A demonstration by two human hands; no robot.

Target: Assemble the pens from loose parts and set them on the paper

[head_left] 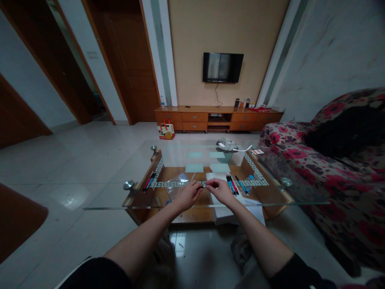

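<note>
Above the near part of the glass table, my left hand and my right hand meet fingertip to fingertip. My left hand is closed in a pinch on a slim dark pen part. The fingers of my right hand are closed at its other end, where a small pale bit shows; its exact shape is too small to make out. Right of my right hand lies a row of black, red and blue pens, with more pens beside it. Another group of pens lies at the left.
A clear plastic bag lies behind my left hand. A basket with crumpled plastic stands beyond the table's far edge. White paper shows under the glass. A floral sofa flanks the right; a TV cabinet stands ahead.
</note>
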